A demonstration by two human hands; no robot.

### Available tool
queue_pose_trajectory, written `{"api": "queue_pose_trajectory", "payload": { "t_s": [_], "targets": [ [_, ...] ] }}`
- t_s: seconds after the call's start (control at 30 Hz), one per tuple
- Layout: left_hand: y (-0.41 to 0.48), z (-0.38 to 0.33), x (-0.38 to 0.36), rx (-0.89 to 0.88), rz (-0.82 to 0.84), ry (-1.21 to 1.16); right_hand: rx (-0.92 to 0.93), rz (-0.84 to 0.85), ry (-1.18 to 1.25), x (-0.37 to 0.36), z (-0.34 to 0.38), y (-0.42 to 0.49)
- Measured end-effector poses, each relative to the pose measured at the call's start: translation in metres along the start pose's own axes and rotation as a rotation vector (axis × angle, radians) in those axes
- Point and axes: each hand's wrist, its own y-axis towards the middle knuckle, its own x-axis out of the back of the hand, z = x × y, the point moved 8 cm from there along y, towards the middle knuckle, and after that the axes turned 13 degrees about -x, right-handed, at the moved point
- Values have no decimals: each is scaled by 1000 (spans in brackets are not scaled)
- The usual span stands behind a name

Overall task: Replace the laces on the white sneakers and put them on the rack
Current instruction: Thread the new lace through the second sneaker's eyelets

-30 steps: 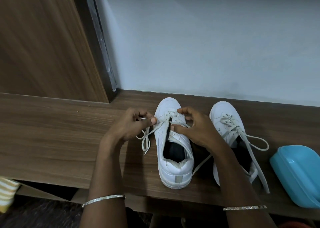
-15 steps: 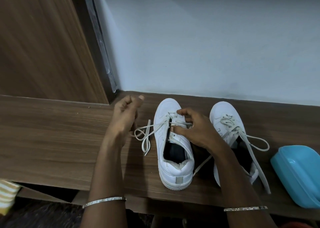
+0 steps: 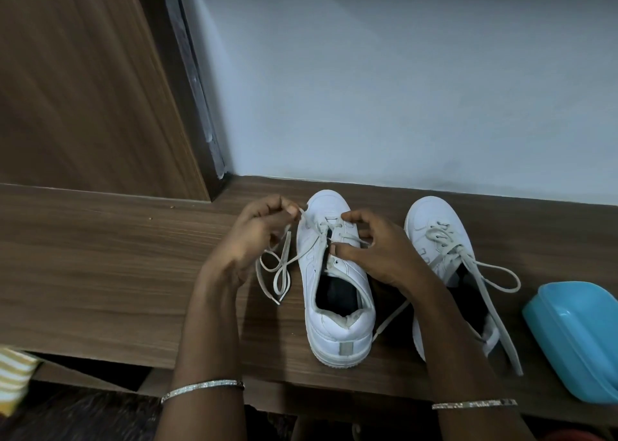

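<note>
In the middle of the frame we see the centre sneaker (image 3: 337, 310), white, smooth and low-cut, heel toward the bottom edge and toe toward the wall (image 3: 401, 89). Its dark inside is open, the collar lining looks frayed, and a grey tab sits on the heel. Its flat, off-white lace (image 3: 284, 270) runs through the front eyelets and spills left of the shoe in loose loops on the counter (image 3: 100, 256).

Our left hand (image 3: 257, 236) pinches one strand of that lace between thumb and fingertip beside the toe. Our right hand (image 3: 378, 253) curls over the eyelet rows, thumb and fingers holding the shoe's upper there and hiding part of the lacing.

Right of centre stands the second sneaker (image 3: 434, 226), laced, its second lace (image 3: 498, 273) trailing toward the lower right; our right forearm covers its inner side. A glossy blue tub (image 3: 575, 337) with rounded corners lies at the right edge, near that shoe.

The counter is dark wood-grain laminate. A wooden panel (image 3: 83, 89) fills the upper left. A thin silvery bangle (image 3: 204, 387) circles each wrist, and a yellow-striped cloth (image 3: 13, 377) shows at the lower left.
</note>
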Motion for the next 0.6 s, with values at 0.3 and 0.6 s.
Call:
{"api": "queue_pose_trajectory", "payload": {
  "t_s": [0.3, 0.6],
  "targets": [
    [-3, 10, 32, 89, -494, -738, -19, 16, 24, -1, -1, 0],
    [3, 6, 17, -70, -59, 383, -21, 10, 18, -2, -2, 1]
  ]
}}
